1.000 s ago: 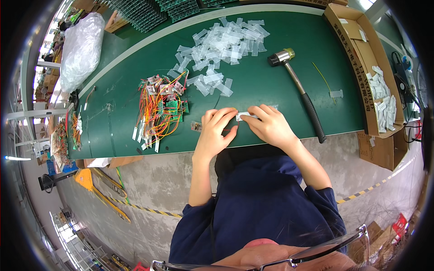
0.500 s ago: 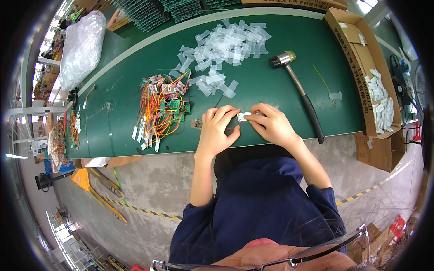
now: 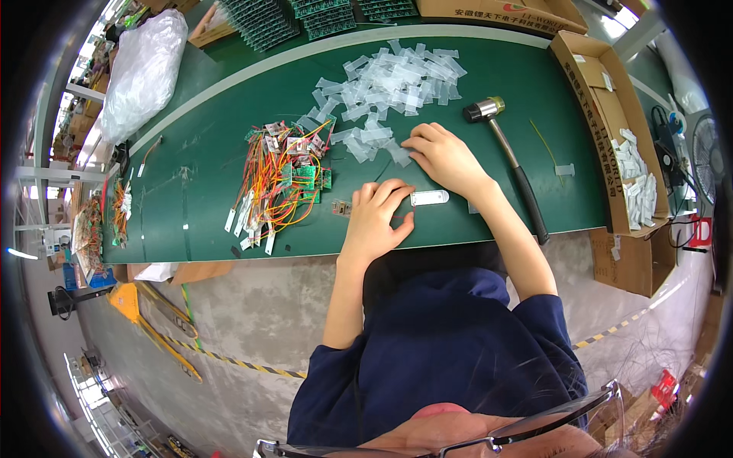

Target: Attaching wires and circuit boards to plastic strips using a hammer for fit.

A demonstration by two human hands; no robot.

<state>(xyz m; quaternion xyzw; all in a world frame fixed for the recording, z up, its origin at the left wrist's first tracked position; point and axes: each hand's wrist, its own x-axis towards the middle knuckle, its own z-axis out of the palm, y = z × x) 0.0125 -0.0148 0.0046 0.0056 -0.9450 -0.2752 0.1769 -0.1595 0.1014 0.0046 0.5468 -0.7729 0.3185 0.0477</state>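
Note:
A small white plate (image 3: 430, 198) with one rounded end lies on the green bench in front of me, a thin red wire at its left end. The curled fingers of my left hand (image 3: 376, 220) rest on that left end, holding it at the bench. My right hand (image 3: 449, 162) is off the plate, bent fingers apart, its fingertips at the near right edge of a pile of clear plastic pieces (image 3: 393, 84). I see nothing in its grasp. Left of my left hand are a small component (image 3: 340, 207) and a bundle of wired circuit boards (image 3: 286, 179).
A black-handled mallet (image 3: 510, 153) lies right of my right forearm. Farther right, an open cardboard box (image 3: 588, 107) holds several white parts. Green boards (image 3: 263, 30) stand at the back, and a clear plastic bag (image 3: 145, 76) is at the far left. A yellow-green stick (image 3: 542, 141) lies beyond the mallet.
My right hand has let go of the white plate and moved away from me to the plastic pile. The plate is now more exposed; my left hand stays at its left end.

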